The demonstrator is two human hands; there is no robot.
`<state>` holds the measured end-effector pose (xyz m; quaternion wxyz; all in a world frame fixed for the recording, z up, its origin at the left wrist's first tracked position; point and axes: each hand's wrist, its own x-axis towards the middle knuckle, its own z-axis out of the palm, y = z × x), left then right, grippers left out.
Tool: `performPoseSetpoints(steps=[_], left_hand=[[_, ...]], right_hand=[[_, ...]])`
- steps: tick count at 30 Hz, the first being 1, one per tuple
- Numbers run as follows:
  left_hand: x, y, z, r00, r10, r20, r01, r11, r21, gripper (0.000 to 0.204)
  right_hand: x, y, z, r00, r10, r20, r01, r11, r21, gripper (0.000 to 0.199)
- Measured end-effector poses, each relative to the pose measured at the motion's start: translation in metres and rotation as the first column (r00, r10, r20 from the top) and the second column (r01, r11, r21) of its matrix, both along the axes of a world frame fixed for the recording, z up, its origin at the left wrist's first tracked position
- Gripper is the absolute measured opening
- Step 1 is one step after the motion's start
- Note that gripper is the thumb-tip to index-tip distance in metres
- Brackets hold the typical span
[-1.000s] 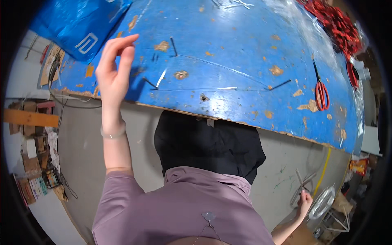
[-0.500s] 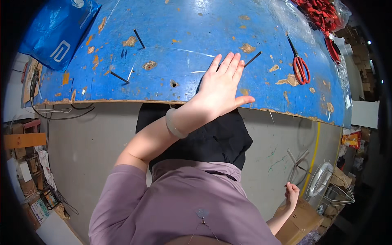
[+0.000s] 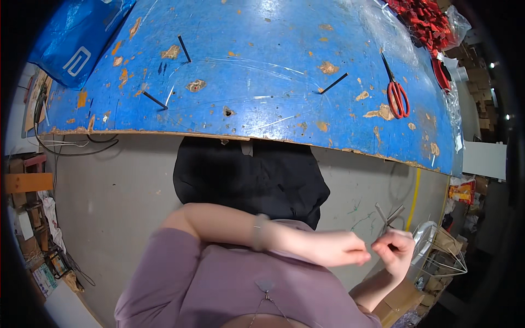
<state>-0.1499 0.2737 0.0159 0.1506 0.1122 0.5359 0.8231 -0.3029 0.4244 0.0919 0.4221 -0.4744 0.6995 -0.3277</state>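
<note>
My left hand [image 3: 339, 250] is off the table, in front of my body to the right. Its fingers are pressed together and slightly blurred. Close beside it, my right hand [image 3: 397, 250] is raised with fingers curled toward the left fingertips. What either hand pinches, if anything, is too small to make out. On the blue table three thin black rods stand up: a far left rod [image 3: 185, 49], a near left rod [image 3: 155, 100] and a right rod [image 3: 333, 83]. Fine clear strands [image 3: 273, 66] glint between the rods.
Red-handled scissors [image 3: 397, 97] lie on the worn blue table [image 3: 219, 123], right of the rods. Behind them are red-handled pliers [image 3: 441, 75] and a heap of red ribbon pieces [image 3: 426, 24]. A blue bag [image 3: 79, 46] sits at far left. A wire-frame stand [image 3: 445, 254] is beyond my right hand.
My left hand has left the tabletop and come back and right to meet my right hand. The right hand has risen slightly. More of the clear strands now shows.
</note>
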Motion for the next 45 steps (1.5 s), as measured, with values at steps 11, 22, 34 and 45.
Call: performPoseSetpoints(steps=[11, 22, 34, 45], left_hand=[[0.217, -0.179, -0.038, 0.586, 0.798, -0.142, -0.699, 0.586, 0.410, 0.038], [0.230, -0.267, -0.012, 0.390, 0.915, -0.101, -0.862, 0.402, 0.309, 0.028], [0.154, -0.306, -0.012, 0.276, 0.838, -0.470, -0.649, -0.198, -0.735, 0.023], [0.200, -0.277, -0.012, 0.597, 0.468, -0.652, -0.626, -0.238, -0.743, 0.021]], right_hand=[[-0.057, -0.078, 0.000, 0.985, -0.007, -0.172, 0.011, 1.000, 0.024, 0.012], [-0.080, -0.205, 0.003, 0.970, 0.013, -0.241, -0.043, 0.992, -0.122, 0.013], [-0.146, -0.293, -0.065, 0.724, -0.363, -0.586, 0.217, 0.927, -0.306, 0.027], [-0.136, -0.077, -0.089, 0.595, -0.537, -0.598, 0.518, 0.825, -0.225, 0.036]])
